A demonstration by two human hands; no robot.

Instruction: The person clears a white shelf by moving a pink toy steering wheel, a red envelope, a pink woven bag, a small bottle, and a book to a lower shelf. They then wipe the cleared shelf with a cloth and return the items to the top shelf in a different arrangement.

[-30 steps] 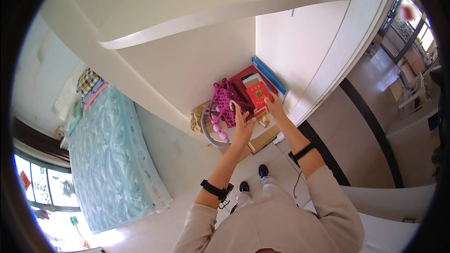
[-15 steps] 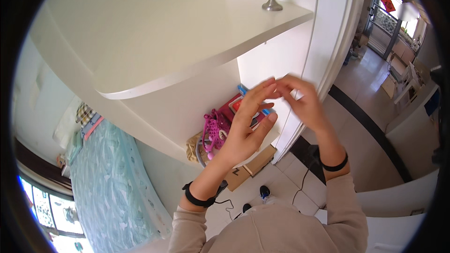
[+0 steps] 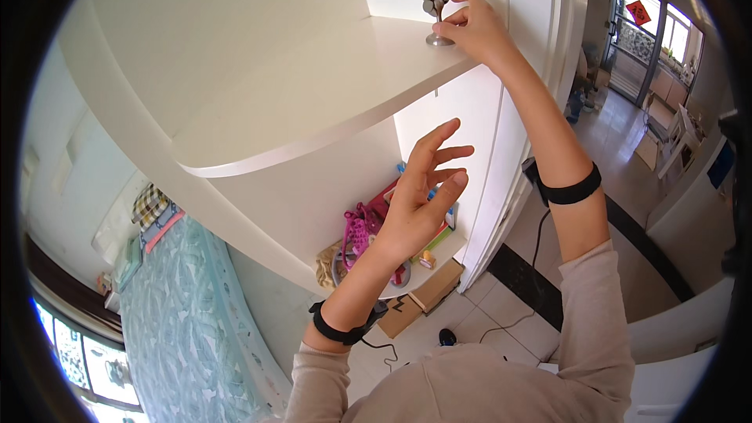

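Observation:
On the upper white shelf [image 3: 282, 86], near its right end, stands a small silver metal stand [image 3: 436, 1] with a round base, slim stem and knobbed, flower-like top. My right hand [image 3: 479, 30] has its thumb and fingers closed about the stem; the base still rests on the shelf. Below the shelf's front edge, my left hand [image 3: 419, 207] is raised in the air with fingers apart and holds nothing. Black bands circle both my forearms.
Under that shelf, a lower shelf [image 3: 448, 254] bears a magenta woven bag [image 3: 359, 229] and other small items. Cardboard boxes [image 3: 435, 288] sit on the floor beneath. At left is a bed [image 3: 184, 305] with a pale green cover; a white door frame [image 3: 540, 39] rises on the right.
My right hand has gone up and away from my left hand to the silver stand and closed on its stem. My left hand has stayed about where it was.

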